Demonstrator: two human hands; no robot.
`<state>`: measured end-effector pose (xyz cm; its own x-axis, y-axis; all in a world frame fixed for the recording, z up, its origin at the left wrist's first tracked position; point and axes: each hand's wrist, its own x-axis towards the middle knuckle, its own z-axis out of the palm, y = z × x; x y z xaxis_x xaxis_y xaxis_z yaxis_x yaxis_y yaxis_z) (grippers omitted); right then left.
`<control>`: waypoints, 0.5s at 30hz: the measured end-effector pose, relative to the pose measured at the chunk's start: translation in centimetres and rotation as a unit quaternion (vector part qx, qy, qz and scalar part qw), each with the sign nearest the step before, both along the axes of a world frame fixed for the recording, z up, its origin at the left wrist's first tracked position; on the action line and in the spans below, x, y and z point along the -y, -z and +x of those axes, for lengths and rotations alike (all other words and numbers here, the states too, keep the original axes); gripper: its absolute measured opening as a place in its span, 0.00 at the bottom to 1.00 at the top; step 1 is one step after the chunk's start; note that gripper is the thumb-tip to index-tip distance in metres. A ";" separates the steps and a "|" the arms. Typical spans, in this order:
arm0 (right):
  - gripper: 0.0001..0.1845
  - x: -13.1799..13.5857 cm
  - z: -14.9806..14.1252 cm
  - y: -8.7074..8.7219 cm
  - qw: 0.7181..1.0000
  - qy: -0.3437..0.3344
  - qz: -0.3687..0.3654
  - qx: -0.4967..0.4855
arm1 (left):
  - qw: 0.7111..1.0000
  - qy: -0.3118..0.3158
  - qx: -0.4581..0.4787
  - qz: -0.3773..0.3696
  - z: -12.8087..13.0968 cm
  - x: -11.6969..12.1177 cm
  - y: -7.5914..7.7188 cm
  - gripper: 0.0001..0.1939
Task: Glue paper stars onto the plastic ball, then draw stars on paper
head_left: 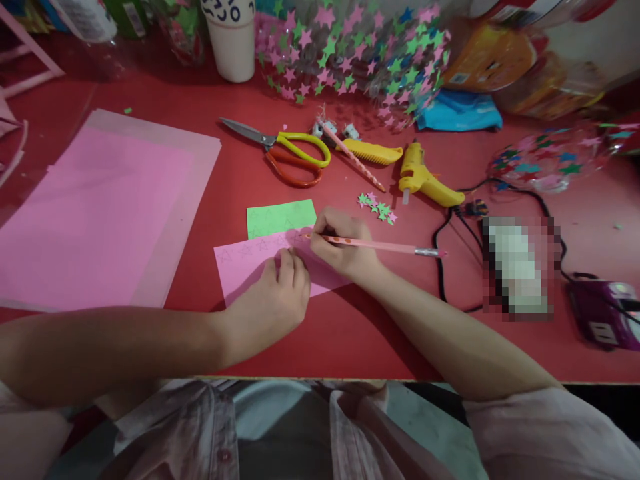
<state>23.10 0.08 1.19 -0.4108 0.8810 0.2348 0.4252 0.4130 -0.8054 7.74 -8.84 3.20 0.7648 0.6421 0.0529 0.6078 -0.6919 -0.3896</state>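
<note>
A pink pencil [390,246] is gripped in my right hand [345,250], its tip at the upper edge area of a pink paper strip [240,277]. Small star outlines run in a row along the top of that strip. My left hand [280,287] lies on the strip just left of the pencil, fingers together and slightly bent, pressing it to the table. Behind the strip, partly covered by it, lies a green paper piece [280,217] with faint star outlines. Small cut pink and green stars [377,208] lie beyond my right hand.
Pink sheets [110,213] lie at left on the red table [350,340]. Scissors [295,153], a second pencil [355,157], a yellow comb-like piece [373,151] and a yellow glue gun [425,177] lie behind. A black cable [440,267] and star-filled clear bags [345,53] are also there.
</note>
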 end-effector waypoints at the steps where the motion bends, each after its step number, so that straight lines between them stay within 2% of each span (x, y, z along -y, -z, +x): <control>1: 0.07 0.0 0.0 0.0 1.000 0.004 0.001 0.003 | 1.000 0.000 0.000 0.002 0.0 0.0 0.0 0.20; 15: 0.08 0.0 0.2 -0.2 1.000 0.012 0.010 0.022 | 1.000 -0.003 -0.005 0.007 0.0 0.0 -0.1 0.20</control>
